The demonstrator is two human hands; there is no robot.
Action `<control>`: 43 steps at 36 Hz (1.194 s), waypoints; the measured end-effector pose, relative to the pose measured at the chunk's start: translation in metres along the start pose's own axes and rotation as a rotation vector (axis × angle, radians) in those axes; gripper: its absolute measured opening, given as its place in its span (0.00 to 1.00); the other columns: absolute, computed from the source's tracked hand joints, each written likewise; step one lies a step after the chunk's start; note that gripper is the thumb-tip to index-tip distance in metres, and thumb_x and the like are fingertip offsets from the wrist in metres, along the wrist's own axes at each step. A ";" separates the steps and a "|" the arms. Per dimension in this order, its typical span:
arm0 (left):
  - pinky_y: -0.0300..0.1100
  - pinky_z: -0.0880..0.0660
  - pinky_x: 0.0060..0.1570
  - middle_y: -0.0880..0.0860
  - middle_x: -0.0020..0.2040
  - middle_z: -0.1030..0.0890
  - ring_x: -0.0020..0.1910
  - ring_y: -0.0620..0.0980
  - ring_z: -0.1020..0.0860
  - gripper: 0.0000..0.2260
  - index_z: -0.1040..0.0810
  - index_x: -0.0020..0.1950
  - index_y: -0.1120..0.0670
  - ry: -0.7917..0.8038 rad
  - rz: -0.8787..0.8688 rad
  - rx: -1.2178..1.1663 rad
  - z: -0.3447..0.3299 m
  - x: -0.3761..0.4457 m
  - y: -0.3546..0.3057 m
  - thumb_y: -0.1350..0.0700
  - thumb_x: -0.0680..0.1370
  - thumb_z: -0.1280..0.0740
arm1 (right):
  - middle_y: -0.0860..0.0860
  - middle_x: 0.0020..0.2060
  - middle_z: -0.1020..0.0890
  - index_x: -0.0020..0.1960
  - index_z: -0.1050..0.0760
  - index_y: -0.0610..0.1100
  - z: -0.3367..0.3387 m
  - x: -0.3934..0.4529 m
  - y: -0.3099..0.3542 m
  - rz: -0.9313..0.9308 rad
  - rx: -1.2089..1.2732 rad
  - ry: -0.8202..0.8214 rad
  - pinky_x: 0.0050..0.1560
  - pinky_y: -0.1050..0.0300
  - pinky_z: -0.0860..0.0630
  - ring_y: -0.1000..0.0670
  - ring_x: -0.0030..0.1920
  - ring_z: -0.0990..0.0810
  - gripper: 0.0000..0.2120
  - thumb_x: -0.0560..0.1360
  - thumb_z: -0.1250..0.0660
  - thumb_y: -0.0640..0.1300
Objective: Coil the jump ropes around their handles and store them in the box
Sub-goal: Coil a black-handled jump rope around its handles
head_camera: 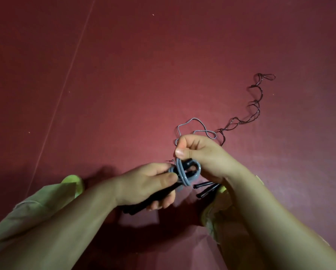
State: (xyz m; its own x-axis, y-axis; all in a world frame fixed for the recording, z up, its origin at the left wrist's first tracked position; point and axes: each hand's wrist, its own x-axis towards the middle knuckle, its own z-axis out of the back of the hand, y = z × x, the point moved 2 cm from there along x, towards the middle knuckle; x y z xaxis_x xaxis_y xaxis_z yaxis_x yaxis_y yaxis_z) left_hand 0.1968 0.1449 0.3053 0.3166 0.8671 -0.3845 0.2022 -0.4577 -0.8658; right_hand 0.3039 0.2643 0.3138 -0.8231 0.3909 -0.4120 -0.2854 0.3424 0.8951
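Grey rope point(184, 172) pinched in right hand point(202, 154), black handles point(153, 197) in left-hand point(143, 186) fingers, dark rope point(247, 115) beyond

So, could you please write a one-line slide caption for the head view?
Left hand grips black handles while right hand winds grey rope around them, above a red floor.

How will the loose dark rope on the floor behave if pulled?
Likely floppy: the dark rope lies in kinked loops on the floor. Probably light, being thin. It may spring back, given its coiled set.
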 end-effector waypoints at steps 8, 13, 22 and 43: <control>0.36 0.33 0.23 0.53 0.28 0.26 0.21 0.46 0.31 0.25 0.24 0.50 0.58 -0.081 -0.056 -0.333 0.018 -0.005 -0.003 0.37 0.68 0.29 | 0.37 0.29 0.32 0.38 0.30 0.42 -0.008 0.007 0.004 -0.008 0.043 0.018 0.27 0.55 0.46 0.50 0.26 0.38 0.23 0.76 0.44 0.62; 0.37 0.35 0.24 0.52 0.28 0.26 0.22 0.47 0.33 0.20 0.26 0.50 0.61 -0.264 0.026 -0.231 0.023 -0.004 -0.005 0.45 0.73 0.41 | 0.52 0.27 0.28 0.41 0.28 0.38 -0.011 0.001 0.008 0.061 -0.230 -0.079 0.27 0.60 0.41 0.55 0.25 0.37 0.21 0.77 0.41 0.56; 0.35 0.37 0.22 0.50 0.28 0.25 0.22 0.46 0.34 0.16 0.27 0.53 0.61 -0.369 0.101 -0.233 0.018 0.009 -0.003 0.48 0.78 0.42 | 0.52 0.30 0.31 0.38 0.31 0.45 -0.013 0.004 0.002 0.029 -0.641 -0.282 0.31 0.58 0.38 0.55 0.29 0.36 0.16 0.81 0.41 0.52; 0.41 0.34 0.27 0.49 0.32 0.26 0.25 0.46 0.32 0.11 0.28 0.42 0.55 -0.552 0.138 0.278 0.034 0.015 0.007 0.49 0.80 0.39 | 0.53 0.26 0.28 0.33 0.29 0.45 -0.016 0.004 -0.012 -0.084 -0.520 -0.288 0.28 0.64 0.37 0.59 0.22 0.34 0.24 0.82 0.48 0.56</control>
State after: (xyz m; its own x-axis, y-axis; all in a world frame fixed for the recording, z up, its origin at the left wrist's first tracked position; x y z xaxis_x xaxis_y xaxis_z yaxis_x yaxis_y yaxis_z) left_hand 0.1713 0.1614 0.2820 -0.2167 0.8113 -0.5430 -0.0778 -0.5688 -0.8188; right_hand 0.2962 0.2485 0.3044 -0.6417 0.6217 -0.4491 -0.6062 -0.0525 0.7935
